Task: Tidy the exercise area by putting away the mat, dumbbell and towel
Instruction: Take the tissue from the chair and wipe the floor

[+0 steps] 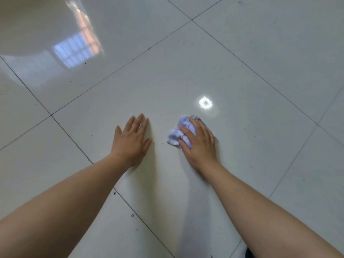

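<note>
1. Floor [242, 71]: large pale tiles, smooth and high-gloss, carrying mirror-bright reflections far left and at centre.
2. Joints [119, 69]: thin, dark, matt lines between the tiles.
3. Towel [176, 135]: soft white-and-lilac cloth, matt, crumpled into folds.
4. Specks [114, 193]: dark grit dotting the glaze.

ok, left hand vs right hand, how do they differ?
The left hand lies flat on the tile floor; the right hand presses a crumpled white towel. The left hand's fingers are straight; the right hand's drape over the bunched cloth. Both are palm down, arms extended.
</note>
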Tool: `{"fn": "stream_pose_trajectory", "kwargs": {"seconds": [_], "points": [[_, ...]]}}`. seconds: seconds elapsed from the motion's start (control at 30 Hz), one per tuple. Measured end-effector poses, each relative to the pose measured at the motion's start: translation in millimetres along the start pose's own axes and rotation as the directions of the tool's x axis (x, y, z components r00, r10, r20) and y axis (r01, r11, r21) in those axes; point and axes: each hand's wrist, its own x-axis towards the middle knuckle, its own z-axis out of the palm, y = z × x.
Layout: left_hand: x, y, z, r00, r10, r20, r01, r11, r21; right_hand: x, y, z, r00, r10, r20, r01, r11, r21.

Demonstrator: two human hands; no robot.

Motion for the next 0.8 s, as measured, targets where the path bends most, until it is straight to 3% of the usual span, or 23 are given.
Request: {"fn": "stream_pose_trajectory", "kwargs": {"seconds": [0.13,0.3,0.37,0.5,0.6,0.8], "points": [[-2,13,6,0.998,-0.056,0.018,0.056,0.998,0.004,-12,-26,9,0.989,0.135,-0.055,-0.135,0.991,0.018],[-1,11,3,0.998,-0.047,0.042,0.047,0.999,-0.012,-36,-14,5,1.000,0.008,-0.029,-0.007,0.999,0.049],[-1,8,1,0.996,-0.084,0.020,0.085,0.995,-0.055,-26,-3,0,0.985,0.132,-0.112,-0.124,0.989,0.083],[9,1,-7,0.948,-0.317,-0.008,0.306,0.921,-0.242,12,7,0,0.935,0.303,-0.182,-0.295,0.953,0.072],[14,-3,-10,0.946,-0.323,0.027,0.321,0.923,-0.211,46,6,3,0.932,0.296,-0.211,-0.288,0.955,0.069],[15,-4,-10,0.944,-0.331,0.016,0.327,0.922,-0.208,125,-9,3,0.958,0.256,-0.132,-0.249,0.966,0.069]]}}
